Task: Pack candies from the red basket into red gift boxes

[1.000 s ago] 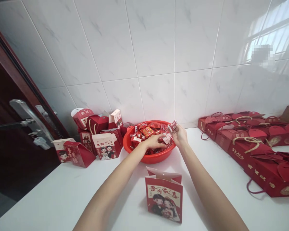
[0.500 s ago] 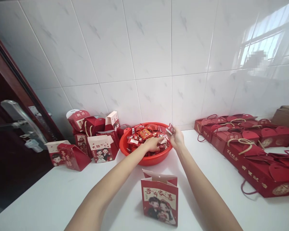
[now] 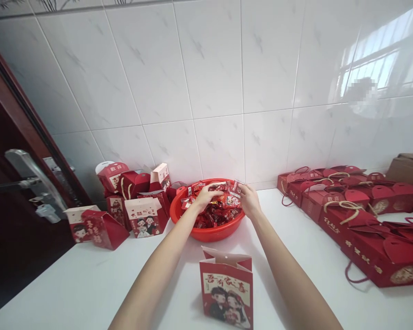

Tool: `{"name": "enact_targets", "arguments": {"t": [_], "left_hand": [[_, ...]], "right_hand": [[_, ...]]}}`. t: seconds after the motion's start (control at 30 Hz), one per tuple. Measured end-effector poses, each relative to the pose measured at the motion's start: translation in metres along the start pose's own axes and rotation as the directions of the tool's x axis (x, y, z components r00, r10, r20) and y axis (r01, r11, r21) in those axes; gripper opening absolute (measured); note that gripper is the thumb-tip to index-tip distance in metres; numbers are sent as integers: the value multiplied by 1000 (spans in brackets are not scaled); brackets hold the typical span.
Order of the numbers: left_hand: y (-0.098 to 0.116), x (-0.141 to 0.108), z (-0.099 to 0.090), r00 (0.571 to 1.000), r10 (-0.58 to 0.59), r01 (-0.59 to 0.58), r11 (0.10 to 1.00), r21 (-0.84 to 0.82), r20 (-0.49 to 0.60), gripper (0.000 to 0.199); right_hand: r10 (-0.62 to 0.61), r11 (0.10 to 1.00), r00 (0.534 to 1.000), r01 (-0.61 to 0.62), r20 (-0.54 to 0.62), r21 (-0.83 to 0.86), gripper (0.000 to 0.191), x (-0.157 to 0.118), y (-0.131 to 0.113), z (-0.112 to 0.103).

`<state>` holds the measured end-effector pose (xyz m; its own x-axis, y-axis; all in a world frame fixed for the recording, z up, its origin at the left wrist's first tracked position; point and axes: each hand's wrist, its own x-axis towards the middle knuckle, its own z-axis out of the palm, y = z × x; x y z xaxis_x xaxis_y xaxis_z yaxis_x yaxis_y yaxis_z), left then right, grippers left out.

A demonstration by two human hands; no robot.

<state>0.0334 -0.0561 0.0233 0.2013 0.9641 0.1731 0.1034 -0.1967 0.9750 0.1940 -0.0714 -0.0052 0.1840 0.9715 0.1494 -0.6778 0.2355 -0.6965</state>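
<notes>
A red plastic basin [image 3: 209, 234] full of wrapped candies [image 3: 223, 215] stands against the wall. Over its middle, my left hand [image 3: 206, 196] has its fingers curled round a red wrapped candy [image 3: 220, 186]. My right hand [image 3: 250, 200], at the basin's right rim, pinches a small red-and-white candy packet [image 3: 237, 187]. In front of the basin, between my forearms, an upright red paper gift box [image 3: 226, 293] with a cartoon couple printed on it stands with its top open. Neither hand touches this box.
Several red gift boxes [image 3: 146, 217] cluster on the left of the white table [image 3: 72, 284]. Rows of closed red boxes with rope handles [image 3: 344, 224] fill the right side. Brown cardboard [image 3: 408, 174] lies behind them. A dark door with a metal handle [image 3: 30, 169] is at far left.
My left hand has lifted from the candies at the basin's right and shifted left and back. My right hand stays by the right rim with its packet. The view has tilted slightly upward.
</notes>
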Motion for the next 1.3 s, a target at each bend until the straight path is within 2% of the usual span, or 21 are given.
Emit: {"name": "enact_targets", "arguments": {"t": [0.1, 0.23, 0.33, 0.53, 0.67, 0.77, 0.9, 1.0, 1.13, 1.23, 1.3], "left_hand": [[2, -2, 2, 1000, -11, 9, 995, -100, -23, 44], [3, -4, 3, 998, -10, 0, 986, -164, -61, 45], [4, -6, 3, 997, -41, 29, 985, -168, -69, 44], [4, -4, 2, 985, -174, 164, 955, -246, -19, 30], [2, 0, 0, 969, -248, 234, 920, -315, -5, 23], [1, 0, -1, 979, -202, 190, 944, -270, -17, 23], [-1, -2, -1, 993, -107, 92, 970, -225, -52, 43], [-5, -1, 0, 999, -19, 8, 973, -232, -49, 58], [-9, -1, 1, 998, 55, -50, 971, -234, 16, 67], [-9, -1, -1, 998, 5, 9, 970, -241, 59, 70], [-7, -1, -1, 996, -46, 63, 968, -242, 78, 64]], "right_hand": [[22, 988, 995, -7, 95, -152, 23, -5, -1, 2], [-28, 932, 972, 110, 233, -346, 25, -10, 1, 5], [-27, 893, 954, 157, 299, -422, 25, -11, 2, 5], [-39, 862, 954, 183, 297, -473, 25, -6, 7, 2], [-27, 873, 962, 155, 273, -462, 28, -4, 9, 1], [1, 890, 969, 111, 245, -443, 30, -3, 8, 1], [84, 928, 963, 18, 258, -372, 33, -3, 5, -1], [167, 947, 936, -65, 310, -314, 36, -3, 3, -2], [123, 929, 924, 20, 361, -369, 31, -4, 4, -2], [58, 899, 935, 103, 350, -425, 27, -3, 5, -1], [25, 888, 945, 129, 326, -441, 25, -3, 6, -1]]}}
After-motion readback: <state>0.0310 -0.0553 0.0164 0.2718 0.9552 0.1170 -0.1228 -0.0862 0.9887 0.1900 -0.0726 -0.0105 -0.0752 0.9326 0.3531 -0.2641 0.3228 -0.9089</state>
